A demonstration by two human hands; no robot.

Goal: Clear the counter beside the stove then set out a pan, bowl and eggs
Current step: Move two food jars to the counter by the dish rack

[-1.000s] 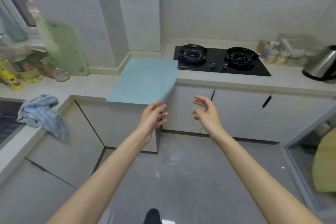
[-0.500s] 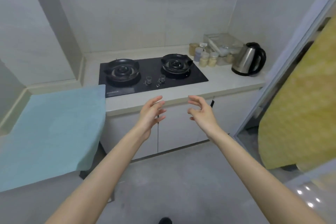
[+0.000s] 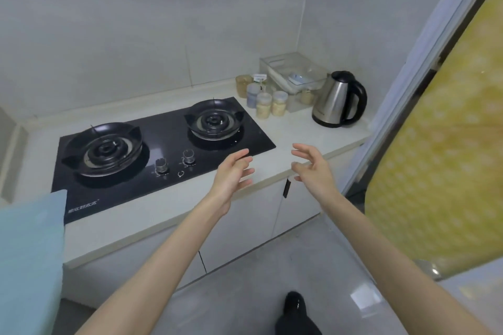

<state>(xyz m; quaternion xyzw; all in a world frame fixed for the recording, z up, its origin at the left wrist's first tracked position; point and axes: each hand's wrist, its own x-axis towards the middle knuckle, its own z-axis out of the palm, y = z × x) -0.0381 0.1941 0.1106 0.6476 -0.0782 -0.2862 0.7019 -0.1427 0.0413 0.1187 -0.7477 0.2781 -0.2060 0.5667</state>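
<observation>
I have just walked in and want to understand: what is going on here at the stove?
A person stands at the pale stone counter beside the black glass two-burner gas stove. The left hand and the right hand hover open near the counter's front edge, holding nothing. At the counter's back stand a steel electric kettle with a black handle, several small jars and a clear plastic box, so it is not cleared yet. No pan, bowl or eggs are in view.

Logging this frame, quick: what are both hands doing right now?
Left hand: open, holding nothing.
Right hand: open, holding nothing.
</observation>
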